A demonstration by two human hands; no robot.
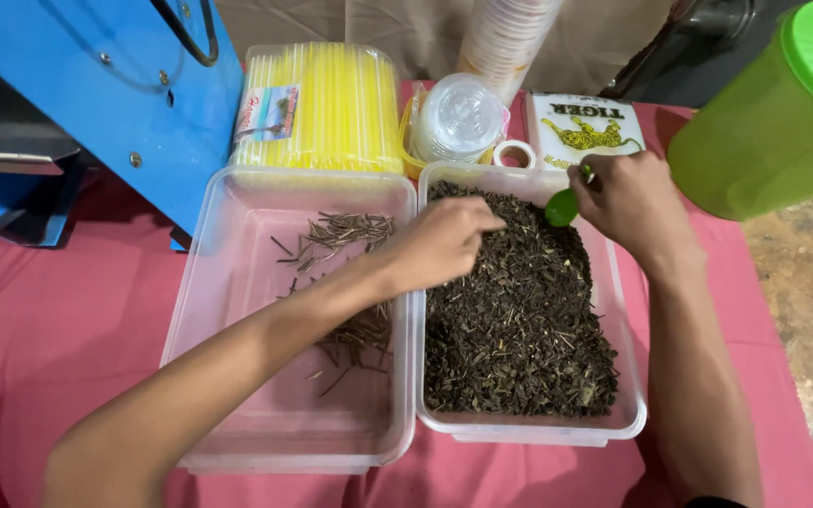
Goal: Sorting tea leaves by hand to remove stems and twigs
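Note:
Two clear plastic tubs stand side by side on a pink cloth. The right tub (629,414) is full of dark dried tea leaves (519,320). The left tub (228,282) holds only a scatter of thin brown stems (342,230). My left hand (439,243) reaches across into the right tub, fingers pinched together over the leaves; whether anything is between them cannot be seen. My right hand (630,199) hovers over the far right corner of that tub and grips a small green spoon (563,207), bowl pointing down toward the leaves.
A blue metal machine (115,94) stands at the back left. Behind the tubs are a pack of yellow straws (326,108), a stack of clear lids (461,118), a stack of cups (505,38), a printed packet (587,127) and a big green jug (773,122).

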